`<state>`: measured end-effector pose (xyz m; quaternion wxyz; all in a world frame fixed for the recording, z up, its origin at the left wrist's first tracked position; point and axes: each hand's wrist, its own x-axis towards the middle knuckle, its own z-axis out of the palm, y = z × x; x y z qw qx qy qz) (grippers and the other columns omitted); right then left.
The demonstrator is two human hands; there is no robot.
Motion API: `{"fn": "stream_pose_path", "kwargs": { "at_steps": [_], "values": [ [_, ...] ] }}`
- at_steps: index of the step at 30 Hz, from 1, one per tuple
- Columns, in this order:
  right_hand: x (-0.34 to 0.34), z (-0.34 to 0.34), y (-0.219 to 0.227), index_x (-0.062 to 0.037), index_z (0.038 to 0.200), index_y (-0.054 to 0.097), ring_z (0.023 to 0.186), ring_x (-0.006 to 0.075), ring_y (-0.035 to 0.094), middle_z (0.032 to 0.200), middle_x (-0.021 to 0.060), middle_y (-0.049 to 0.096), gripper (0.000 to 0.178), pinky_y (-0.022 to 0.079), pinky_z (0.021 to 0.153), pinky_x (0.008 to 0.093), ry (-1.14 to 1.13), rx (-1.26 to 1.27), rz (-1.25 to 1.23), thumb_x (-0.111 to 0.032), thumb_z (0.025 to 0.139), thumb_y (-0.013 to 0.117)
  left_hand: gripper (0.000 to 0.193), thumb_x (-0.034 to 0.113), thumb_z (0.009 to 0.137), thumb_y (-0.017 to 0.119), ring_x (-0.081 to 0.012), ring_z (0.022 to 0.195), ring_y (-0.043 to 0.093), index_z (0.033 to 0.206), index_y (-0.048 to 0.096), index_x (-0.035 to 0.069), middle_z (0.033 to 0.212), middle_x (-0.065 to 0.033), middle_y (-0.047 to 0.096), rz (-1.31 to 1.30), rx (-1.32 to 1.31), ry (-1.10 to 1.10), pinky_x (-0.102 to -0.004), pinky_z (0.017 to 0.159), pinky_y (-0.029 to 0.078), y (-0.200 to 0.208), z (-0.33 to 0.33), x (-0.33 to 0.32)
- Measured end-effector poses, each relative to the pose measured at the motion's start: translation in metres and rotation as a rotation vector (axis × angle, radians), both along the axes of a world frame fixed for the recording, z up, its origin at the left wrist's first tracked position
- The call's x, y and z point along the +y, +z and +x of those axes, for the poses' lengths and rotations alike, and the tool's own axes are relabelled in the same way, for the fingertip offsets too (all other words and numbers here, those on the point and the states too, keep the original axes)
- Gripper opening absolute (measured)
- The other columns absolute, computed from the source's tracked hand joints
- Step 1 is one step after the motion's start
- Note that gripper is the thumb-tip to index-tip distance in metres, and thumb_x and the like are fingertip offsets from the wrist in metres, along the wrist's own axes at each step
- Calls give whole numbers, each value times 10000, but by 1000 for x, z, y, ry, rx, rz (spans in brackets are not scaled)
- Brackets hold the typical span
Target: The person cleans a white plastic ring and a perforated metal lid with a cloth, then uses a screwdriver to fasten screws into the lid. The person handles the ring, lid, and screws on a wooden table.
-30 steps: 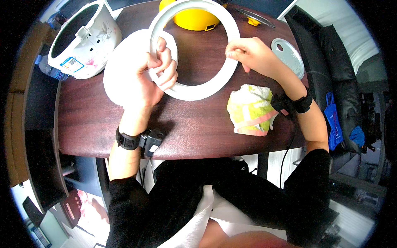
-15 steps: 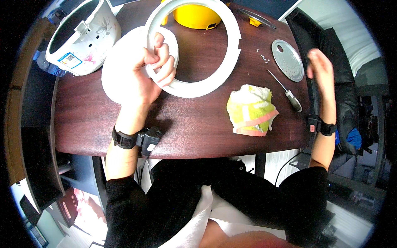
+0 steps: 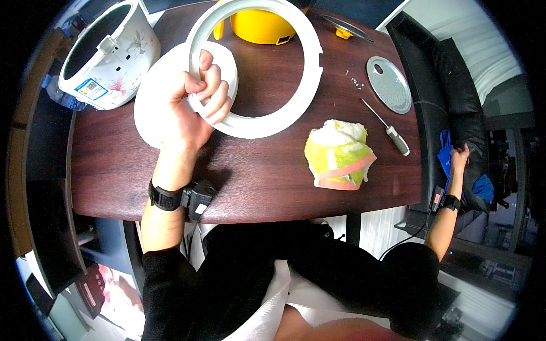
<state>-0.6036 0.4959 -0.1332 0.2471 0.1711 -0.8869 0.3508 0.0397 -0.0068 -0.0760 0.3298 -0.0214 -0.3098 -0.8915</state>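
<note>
One hand holds up a big white ring over a dark wooden table.

At the far left a white rice cooker (image 3: 108, 54) with a flower picture stands open on the table (image 3: 114, 176). Beside it lies a flat white round lid (image 3: 151, 96). The left hand (image 3: 196, 105) is above that lid, and its fingers are closed tight around the left rim of the white ring (image 3: 256, 65), which is lifted and tilted. Behind the ring sits a yellow pot (image 3: 259, 25). To the right, a yellow and white cloth (image 3: 338, 153) lies bunched near the front edge of the table. Next come a screwdriver (image 3: 387, 128) and a round metal plate (image 3: 388, 84). The right hand (image 3: 459, 159) is far off to the right, past the table edge, beside a black sofa (image 3: 449, 96). It is too small to tell if it is open or closed.
</note>
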Motion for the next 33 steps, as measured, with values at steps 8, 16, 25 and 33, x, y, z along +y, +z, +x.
{"fn": "stream_pose_path", "kwargs": {
  "at_steps": [8,16,25,33],
  "values": [
    [-57,90,18,-58,993,600,643,126,611,713,39,632,212,446,547,292,162,-561,435,-235,876,609,194,61,730,435,-118,424,279,916,380,46,598,-7,303,-22,-45,35,-242,358,270,3,1,4],
    [-254,280,107,-31,1010,632,726,188,599,858,107,623,158,473,692,293,783,292,545,-51,856,606,189,95,754,419,-105,411,290,939,407,58,591,0,320,-86,-92,15,-237,358,284,-1,4,1],
    [-397,379,94,-119,1057,614,741,276,648,875,62,665,244,510,642,388,1406,561,641,-144,815,637,213,69,745,429,-113,414,308,953,448,32,599,-12,325,-83,-174,-23,-248,380,273,1,4,2],
    [-420,384,86,-102,807,626,645,300,648,675,108,638,143,511,579,403,1397,557,932,-242,832,608,214,26,732,433,-102,388,308,938,483,-1,582,-13,348,-115,-203,-61,-240,362,269,3,4,7]
  ]
}}
